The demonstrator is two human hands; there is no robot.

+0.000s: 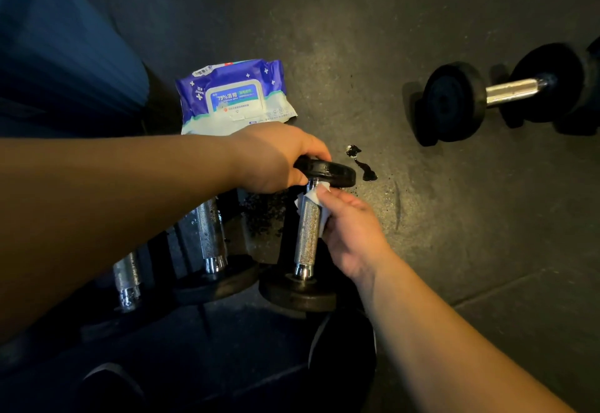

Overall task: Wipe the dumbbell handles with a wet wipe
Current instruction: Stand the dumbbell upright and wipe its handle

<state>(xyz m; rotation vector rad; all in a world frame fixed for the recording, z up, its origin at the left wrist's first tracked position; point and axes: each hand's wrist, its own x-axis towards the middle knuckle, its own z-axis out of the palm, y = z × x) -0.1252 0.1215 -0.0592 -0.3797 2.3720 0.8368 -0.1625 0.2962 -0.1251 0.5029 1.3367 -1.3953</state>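
Observation:
A small dumbbell (306, 237) stands on end on the dark floor, with a knurled chrome handle between two black plates. My left hand (272, 159) grips the rim of its upper plate (334, 172). My right hand (350, 234) holds a white wet wipe (313, 196) wrapped against the upper part of the handle, just under that plate. Most of the wipe is hidden behind the handle and my fingers. Two more upright dumbbells (211, 237) (127, 277) stand to the left, partly hidden by my left forearm.
A purple and white pack of wet wipes (235, 96) lies on the floor behind my left hand. Another dumbbell (506, 92) lies on its side at the right. A dark wet spot (363, 165) marks the floor. A blue ribbed object (65, 61) fills the upper left.

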